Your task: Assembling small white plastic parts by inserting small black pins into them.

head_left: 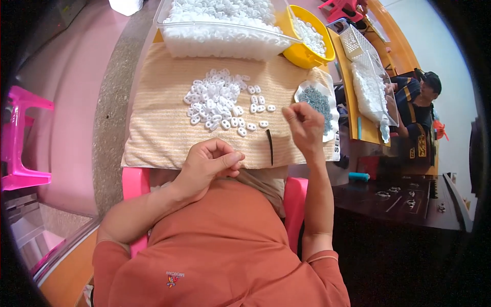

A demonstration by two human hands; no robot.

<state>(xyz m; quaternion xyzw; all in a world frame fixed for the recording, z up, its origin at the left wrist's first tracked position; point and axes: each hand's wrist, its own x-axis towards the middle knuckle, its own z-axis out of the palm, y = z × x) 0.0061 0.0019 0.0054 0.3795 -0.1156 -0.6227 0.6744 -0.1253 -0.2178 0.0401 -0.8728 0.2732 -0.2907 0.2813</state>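
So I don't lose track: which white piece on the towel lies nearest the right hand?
The white piece at a short row's right end: farthest right on the towel, closest to the right hand.

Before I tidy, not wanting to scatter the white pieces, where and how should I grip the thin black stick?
Probably pinch the black stick across its middle with the right hand, coming from the right: it is slim and runs fore-and-aft on the towel, while the white pieces lie to its left and beyond its far end.
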